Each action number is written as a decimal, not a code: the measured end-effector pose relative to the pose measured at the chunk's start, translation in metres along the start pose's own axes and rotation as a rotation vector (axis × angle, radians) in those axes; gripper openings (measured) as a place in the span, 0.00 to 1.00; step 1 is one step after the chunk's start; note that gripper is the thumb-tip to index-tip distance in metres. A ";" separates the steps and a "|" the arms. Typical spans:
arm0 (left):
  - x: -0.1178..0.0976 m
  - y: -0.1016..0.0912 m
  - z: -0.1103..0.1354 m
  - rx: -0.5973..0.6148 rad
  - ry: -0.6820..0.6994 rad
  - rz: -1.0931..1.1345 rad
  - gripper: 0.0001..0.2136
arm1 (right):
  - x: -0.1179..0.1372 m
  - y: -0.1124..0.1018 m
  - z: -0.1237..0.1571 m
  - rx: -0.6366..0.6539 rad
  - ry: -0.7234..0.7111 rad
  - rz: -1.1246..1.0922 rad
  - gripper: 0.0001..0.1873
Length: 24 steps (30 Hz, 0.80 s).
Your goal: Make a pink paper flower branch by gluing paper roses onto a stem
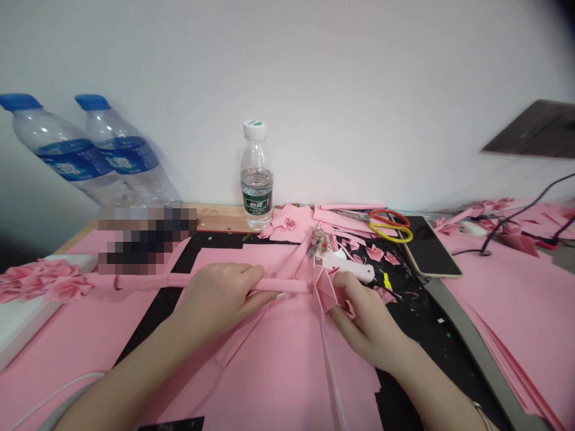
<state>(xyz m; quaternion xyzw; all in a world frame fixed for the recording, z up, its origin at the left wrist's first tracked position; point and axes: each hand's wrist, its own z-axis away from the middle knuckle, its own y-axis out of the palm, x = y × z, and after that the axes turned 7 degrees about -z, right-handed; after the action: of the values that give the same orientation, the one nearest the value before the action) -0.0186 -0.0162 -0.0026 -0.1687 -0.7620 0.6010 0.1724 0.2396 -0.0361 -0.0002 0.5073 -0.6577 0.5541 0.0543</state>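
light, soft rolled pink paper stem (287, 285) held just above pink paper sheets (269, 371) on the surface (215, 218), left grip (220, 296) narrow around it, right grip (362, 317) pinched on the folded paper bloom (324, 289) at its end, easily crushed, so best held gently along the stem

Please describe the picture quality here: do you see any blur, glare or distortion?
In the head view, the wide lens bends the edges, so the far-left bottle seems to lean; a pixelated patch hides something on the table; the light is soft, and the top right corner goes dark.
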 end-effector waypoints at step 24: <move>0.001 0.002 0.002 -0.044 -0.003 0.007 0.19 | -0.001 0.001 -0.001 -0.014 -0.003 -0.007 0.12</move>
<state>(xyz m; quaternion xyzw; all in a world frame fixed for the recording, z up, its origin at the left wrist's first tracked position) -0.0203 -0.0170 -0.0049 -0.1743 -0.7746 0.5850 0.1656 0.2390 -0.0346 -0.0014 0.5102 -0.6597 0.5486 0.0589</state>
